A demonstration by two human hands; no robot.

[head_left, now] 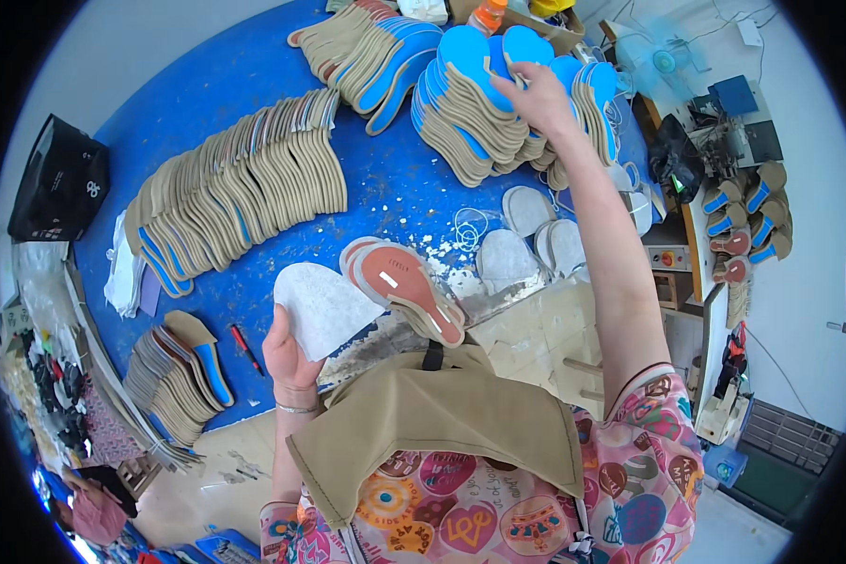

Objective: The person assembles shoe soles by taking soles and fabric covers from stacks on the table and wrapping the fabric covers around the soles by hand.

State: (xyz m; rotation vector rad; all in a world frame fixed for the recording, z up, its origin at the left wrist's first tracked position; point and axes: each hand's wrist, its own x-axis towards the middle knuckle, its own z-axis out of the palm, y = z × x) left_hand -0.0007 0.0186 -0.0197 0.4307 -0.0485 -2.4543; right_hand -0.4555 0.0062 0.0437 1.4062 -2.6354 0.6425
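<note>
My left hand (289, 357) holds a white, fabric-like piece (324, 305) with a rounded end, its thumb at the near edge. Beside that piece, at the table's near edge, lies a small stack of insoles with reddish-brown faces (399, 287). My right arm stretches to the far side, where my right hand (540, 101) pinches the edge of a blue-and-tan insole (522, 47) among tall stacks. Just left of it stands another blue-topped insole stack (465, 103). More cut white pieces (508, 258) lie below my right forearm.
A long leaning row of tan insoles (244, 179) fills the table's left part; another group (376, 56) lies at the back. A smaller row (174, 376) and a red pen (245, 348) sit near left. A black bag (58, 179) stands far left, a fan (665, 61) at back right.
</note>
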